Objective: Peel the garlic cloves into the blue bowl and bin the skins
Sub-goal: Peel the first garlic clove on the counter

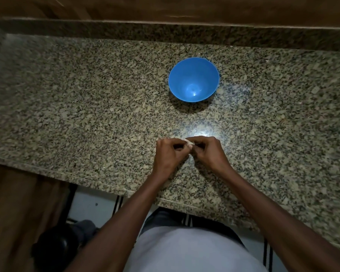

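You've got both hands, left hand [168, 154] and right hand [206, 152], pinching one garlic clove [189, 142] mid-frame over the tabletop [86, 114]. The blue bowl [193, 79] sits straight above, empty, right hand slightly nearer.

garlic clove [189, 142] mostly behind fingertips [183, 144]

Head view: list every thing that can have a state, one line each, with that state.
blue bowl: upright on the counter, nothing inside.
garlic clove: pinched between both hands, skin still partly on.
left hand: fingers curled, pinching the clove.
right hand: fingers curled, pinching the clove.
granite counter: bears the bowl; both hands over its near part.
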